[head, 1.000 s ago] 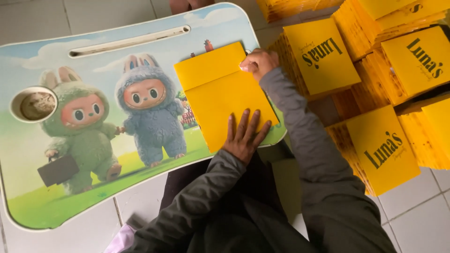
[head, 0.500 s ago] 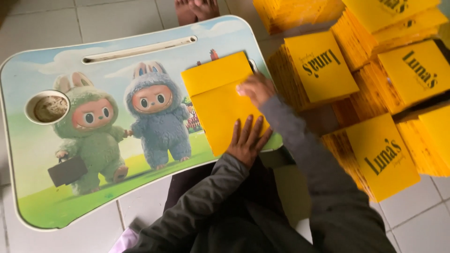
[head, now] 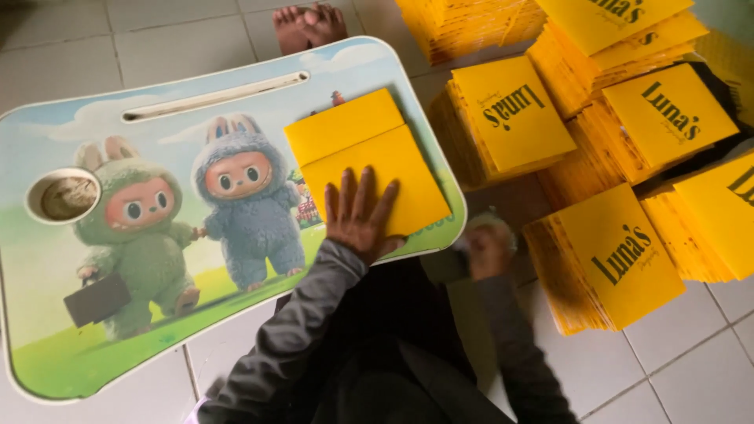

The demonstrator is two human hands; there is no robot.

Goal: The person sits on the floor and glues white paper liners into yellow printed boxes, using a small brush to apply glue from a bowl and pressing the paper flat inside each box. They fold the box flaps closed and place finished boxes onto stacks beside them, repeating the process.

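Left hand [head: 360,213] spread flat, pinning folded yellow envelope [head: 365,161] at right end of lap desk [head: 157,314]. Right hand [head: 487,250] off desk edge, blurred; grip unclear. Yellow stacks [head: 620,259] alongside on floor.

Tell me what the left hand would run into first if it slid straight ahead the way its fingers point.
The left hand lies flat on the yellow folded card, fingers pointing up the lap table. Sliding on, it would first cross the card's fold line, then its far edge. Beyond looks like bare tabletop, then the rim.
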